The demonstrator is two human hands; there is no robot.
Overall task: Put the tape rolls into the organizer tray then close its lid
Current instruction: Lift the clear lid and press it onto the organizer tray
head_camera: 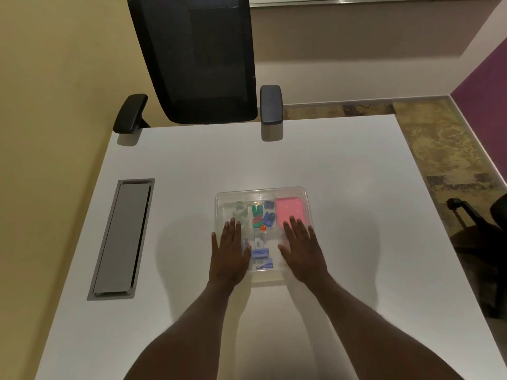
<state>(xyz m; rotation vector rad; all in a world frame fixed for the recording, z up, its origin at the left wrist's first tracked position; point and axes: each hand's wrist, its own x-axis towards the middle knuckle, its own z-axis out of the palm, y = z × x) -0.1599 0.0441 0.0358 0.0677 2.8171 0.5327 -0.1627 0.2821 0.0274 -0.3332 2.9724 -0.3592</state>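
A clear plastic organizer tray (262,190) lies on the white table in front of me, with a transparent lid over it. Through the lid I see clear tape rolls (238,208) in the far left compartment, green and blue clips in the middle, a pink pad (290,211) on the right and blue staple boxes (260,253) nearer me. My left hand (229,253) lies flat, fingers spread, on the lid's near left part. My right hand (301,250) lies flat on the near right part. Neither hand holds anything.
A black mesh office chair (197,58) stands at the far side of the table (343,187). A grey cable hatch (122,238) is set into the tabletop at the left. Another dark chair (482,223) shows at the right edge, on the patterned floor.
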